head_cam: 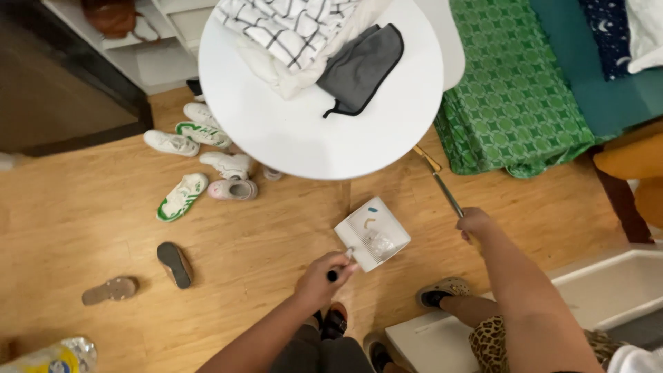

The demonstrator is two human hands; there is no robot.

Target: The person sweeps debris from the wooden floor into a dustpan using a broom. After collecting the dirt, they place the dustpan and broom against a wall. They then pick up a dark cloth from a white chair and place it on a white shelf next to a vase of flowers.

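Left hand (pixel 319 280) closes its grip on the white dustpan (pixel 373 233) handle, pan low over the wood floor (pixel 262 235) beside the round desk (pixel 290 138); right hand (pixel 475 224) clasps the broom handle (pixel 442 185). Best keep that pan's lip flat to the boards.

The scene is viewed from a single head-worn camera, aimed steeply down from standing height. The round white table (pixel 304 138) is seen from directly above at upper centre; wooden floor is shown below it, at moderate distance.
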